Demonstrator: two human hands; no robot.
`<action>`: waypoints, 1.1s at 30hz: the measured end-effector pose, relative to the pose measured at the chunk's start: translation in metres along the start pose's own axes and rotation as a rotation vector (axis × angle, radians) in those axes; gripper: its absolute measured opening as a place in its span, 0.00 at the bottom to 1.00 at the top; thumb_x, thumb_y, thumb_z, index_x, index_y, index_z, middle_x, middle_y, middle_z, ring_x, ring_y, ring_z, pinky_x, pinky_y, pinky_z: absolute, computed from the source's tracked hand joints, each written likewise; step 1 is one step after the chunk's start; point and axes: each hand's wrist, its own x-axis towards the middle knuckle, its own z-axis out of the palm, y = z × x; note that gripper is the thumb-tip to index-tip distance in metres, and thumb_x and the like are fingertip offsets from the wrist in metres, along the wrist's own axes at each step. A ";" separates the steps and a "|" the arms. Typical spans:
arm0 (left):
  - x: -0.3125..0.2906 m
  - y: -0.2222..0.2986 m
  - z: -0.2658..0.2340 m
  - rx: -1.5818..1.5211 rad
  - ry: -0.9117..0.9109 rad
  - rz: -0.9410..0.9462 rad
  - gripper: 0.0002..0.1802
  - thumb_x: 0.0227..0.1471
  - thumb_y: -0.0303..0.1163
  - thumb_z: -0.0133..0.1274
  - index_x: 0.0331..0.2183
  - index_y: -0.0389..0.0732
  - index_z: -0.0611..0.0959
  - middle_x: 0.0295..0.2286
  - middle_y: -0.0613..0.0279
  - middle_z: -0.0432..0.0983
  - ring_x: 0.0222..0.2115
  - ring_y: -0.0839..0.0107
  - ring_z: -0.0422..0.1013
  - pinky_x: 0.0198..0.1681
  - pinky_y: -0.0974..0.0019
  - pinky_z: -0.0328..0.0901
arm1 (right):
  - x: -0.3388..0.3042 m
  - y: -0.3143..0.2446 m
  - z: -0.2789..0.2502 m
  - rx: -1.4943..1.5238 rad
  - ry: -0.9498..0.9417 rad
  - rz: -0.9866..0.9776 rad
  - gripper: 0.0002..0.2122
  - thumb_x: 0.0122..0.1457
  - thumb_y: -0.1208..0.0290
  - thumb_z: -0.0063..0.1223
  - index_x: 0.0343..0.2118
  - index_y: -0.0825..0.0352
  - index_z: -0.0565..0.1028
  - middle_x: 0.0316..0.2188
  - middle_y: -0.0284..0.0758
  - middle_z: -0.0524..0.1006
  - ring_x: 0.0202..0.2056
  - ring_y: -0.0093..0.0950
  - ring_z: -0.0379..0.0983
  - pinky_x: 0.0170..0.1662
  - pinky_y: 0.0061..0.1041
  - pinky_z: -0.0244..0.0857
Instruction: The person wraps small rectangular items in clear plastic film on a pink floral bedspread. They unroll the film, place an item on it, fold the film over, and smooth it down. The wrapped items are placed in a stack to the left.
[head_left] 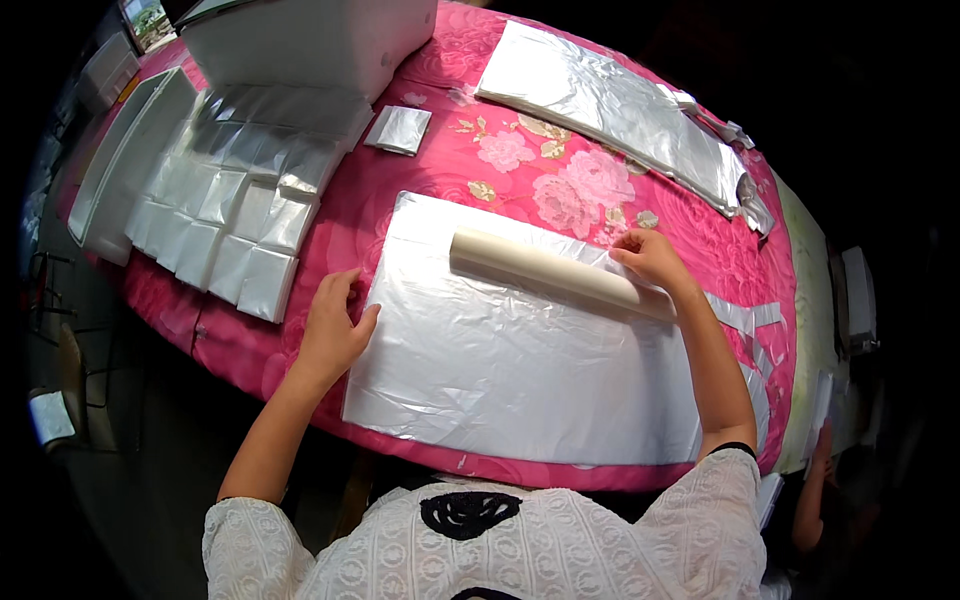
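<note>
In front of me lies a broad stack of thin, silvery-white plastic sheets. A cream-coloured tube or roller rests on it, slanting across the far half. My left hand is at the stack's left edge, thumb and fingers apart, with nothing seen in its grip. Beyond the tube's right part, my right hand has its thumb and fingers drawn together at the stack's far edge. What it pinches, if anything, is too small to make out. My right wrist crosses over the tube's right end.
A pink flowered cloth covers the table. Small folded plastic packets lie in rows at left, by a white tray and a white box. One folded packet lies apart. Another sheet stack is far right. Another person's arm shows lower right.
</note>
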 end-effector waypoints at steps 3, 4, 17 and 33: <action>0.031 -0.002 0.016 0.003 0.072 -0.016 0.25 0.42 0.29 0.58 0.43 0.30 0.72 0.34 0.50 0.69 0.34 0.58 0.68 0.38 0.63 0.65 | -0.040 0.074 -0.051 -0.080 0.071 0.101 0.12 0.44 0.69 0.63 0.29 0.69 0.75 0.23 0.30 0.74 0.26 0.19 0.69 0.30 0.19 0.64; 0.043 0.000 0.020 0.015 0.050 -0.059 0.25 0.42 0.30 0.58 0.42 0.30 0.72 0.34 0.50 0.71 0.33 0.58 0.69 0.38 0.63 0.66 | -0.052 0.096 -0.065 -0.123 0.099 0.112 0.12 0.42 0.72 0.64 0.29 0.68 0.73 0.22 0.28 0.73 0.25 0.18 0.67 0.28 0.19 0.62; 0.100 -0.007 0.051 0.038 0.040 -0.229 0.16 0.45 0.39 0.55 0.29 0.34 0.79 0.28 0.49 0.77 0.31 0.55 0.74 0.34 0.59 0.66 | -0.063 0.135 -0.080 0.038 0.032 0.057 0.07 0.48 0.77 0.56 0.24 0.66 0.68 0.18 0.27 0.69 0.21 0.16 0.64 0.22 0.18 0.58; 0.130 -0.025 0.052 0.107 -0.006 -0.213 0.16 0.46 0.40 0.54 0.30 0.34 0.79 0.26 0.51 0.77 0.28 0.59 0.74 0.33 0.62 0.65 | -0.069 0.140 -0.108 -0.109 0.035 0.090 0.14 0.40 0.72 0.64 0.29 0.71 0.73 0.20 0.32 0.73 0.24 0.20 0.68 0.29 0.22 0.63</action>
